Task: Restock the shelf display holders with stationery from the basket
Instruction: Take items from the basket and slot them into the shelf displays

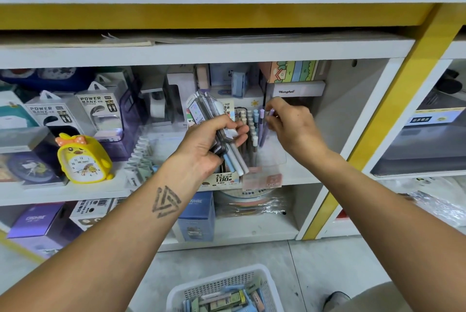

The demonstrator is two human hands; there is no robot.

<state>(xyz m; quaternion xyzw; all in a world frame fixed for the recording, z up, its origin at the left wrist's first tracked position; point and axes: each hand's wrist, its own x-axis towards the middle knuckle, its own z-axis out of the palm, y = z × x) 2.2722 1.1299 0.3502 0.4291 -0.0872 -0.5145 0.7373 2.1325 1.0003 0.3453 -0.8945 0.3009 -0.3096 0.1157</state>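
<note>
My left hand grips a bundle of pencil-lead tubes and pens, which sticks up and down out of my fist in front of the middle shelf. My right hand pinches a purple pen at its upper end, over the clear display holder. Several pastel pens stand upright in that holder. A white mesh basket with several stationery boxes sits on the floor below.
A yellow duck alarm clock and power bank boxes stand to the left on the same shelf. A Henghui box sits behind the holder. Purple boxes fill the lower shelf. A yellow shelf post runs on the right.
</note>
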